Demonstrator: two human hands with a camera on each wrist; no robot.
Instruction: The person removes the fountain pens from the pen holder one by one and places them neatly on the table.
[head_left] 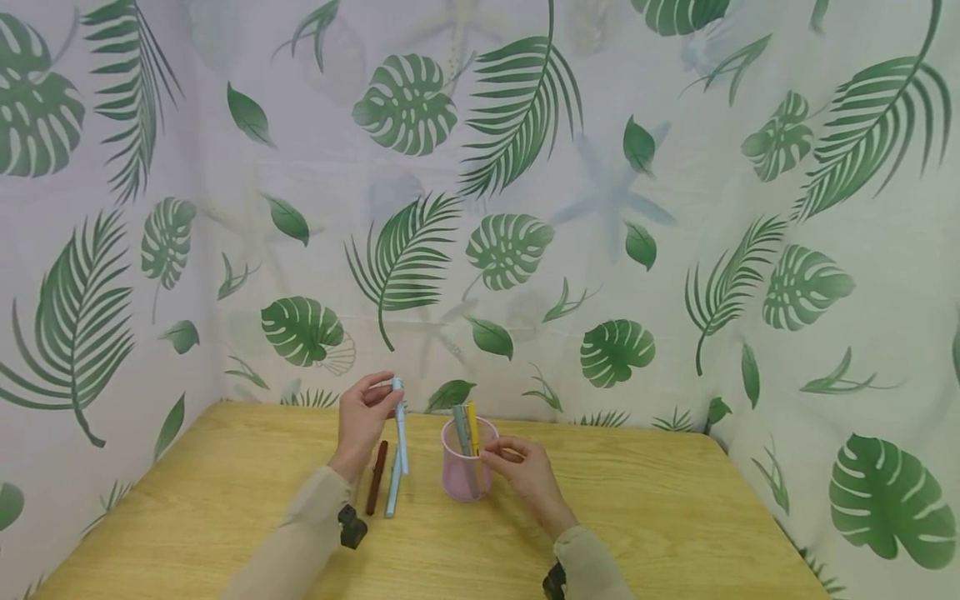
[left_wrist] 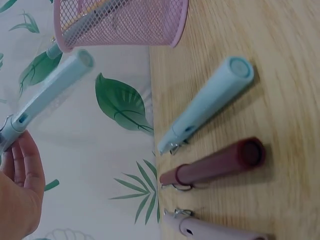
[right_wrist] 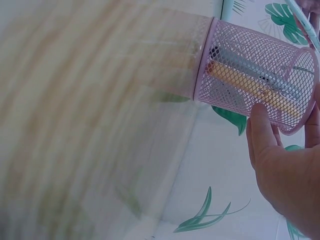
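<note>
My left hand [head_left: 366, 417] pinches a light blue pen [head_left: 401, 433] near its clip end, holding it raised with the other end pointing down. In the left wrist view that pen [left_wrist: 52, 90] slants toward the mesh cup. At the rim of the pink mesh pen holder [head_left: 453, 475] is my right hand [head_left: 528, 475], its fingers and thumb gripping the cup's near right side. A grey-blue pen [head_left: 461, 425] and a yellow pen [head_left: 472, 423] stand inside the cup.
On the wooden table [head_left: 645, 525] left of the cup lie another light blue pen [head_left: 393, 492], a dark red pen [head_left: 377, 479] and a pale lilac pen [left_wrist: 215, 229], side by side. A leaf-printed cloth [head_left: 525, 167] hangs behind the table and along its sides.
</note>
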